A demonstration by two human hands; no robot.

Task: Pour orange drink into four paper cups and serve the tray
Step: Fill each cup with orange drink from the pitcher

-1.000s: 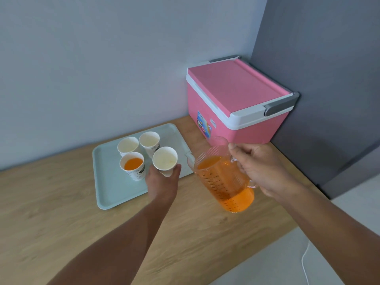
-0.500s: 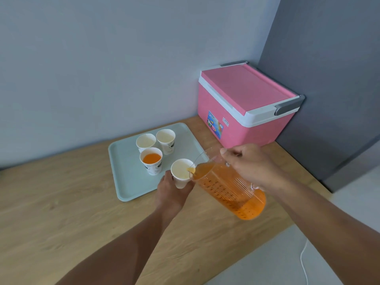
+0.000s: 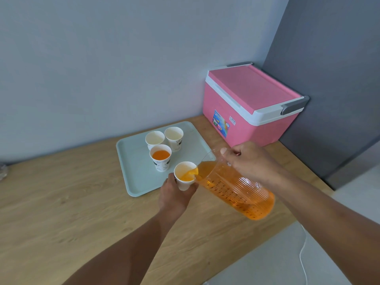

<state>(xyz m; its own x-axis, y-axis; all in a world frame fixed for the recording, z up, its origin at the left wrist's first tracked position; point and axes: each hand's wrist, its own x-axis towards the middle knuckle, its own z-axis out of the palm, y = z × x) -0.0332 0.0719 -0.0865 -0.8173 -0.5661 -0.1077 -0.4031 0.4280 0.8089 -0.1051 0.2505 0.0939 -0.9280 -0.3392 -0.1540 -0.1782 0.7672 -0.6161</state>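
Your left hand [image 3: 174, 194] hides the lower half of the paper cup [image 3: 185, 174] its curled fingers hold, just off the tray's [image 3: 131, 161] near edge above the wooden desk [image 3: 61, 202]; your right hand [image 3: 248, 161] covers the handle it grips on the ribbed clear pitcher [image 3: 236, 190], tilted and pouring orange drink into that cup. On the pale-green tray stand one filled cup [image 3: 160, 157] and two empty cups [image 3: 154, 137] [image 3: 174, 134], with a pink cooler [image 3: 250, 108] behind.

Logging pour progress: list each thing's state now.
Held white paper cup: filling, in left hand.
Clear plastic pitcher: tilted, pouring, gripped by right hand.
Front tray cup: filled.
Two back cups: empty.
Pink cooler box: closed.
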